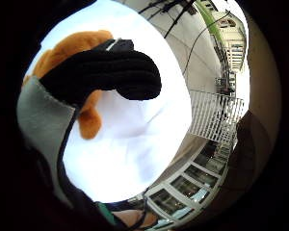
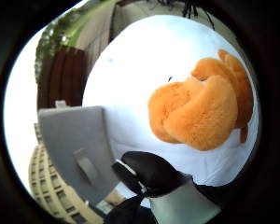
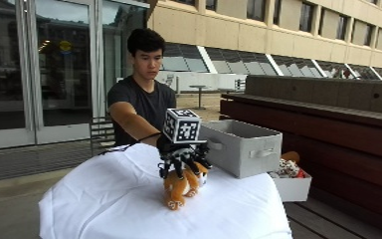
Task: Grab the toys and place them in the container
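An orange and white plush toy (image 3: 180,188) stands on the white-clothed table (image 3: 111,199), just left of the grey fabric container (image 3: 244,147). My gloved right hand (image 3: 182,160) hovers right over the toy's head, fingers spread and pointing down around it, not closed on it. The little finger side palm view shows a black finger (image 1: 106,74) stretched across the orange toy (image 1: 72,48), with the grey container (image 1: 43,115) beside it. In the thumb side palm view the toy (image 2: 200,112) lies on the white cloth near the container (image 2: 77,149), and a black fingertip (image 2: 149,170) shows.
A low white box (image 3: 292,185) holding other small toys sits behind the container at the table's right edge. A dark wooden bench wall (image 3: 336,124) runs along the right. White cloth spreads wide to the left of the toy.
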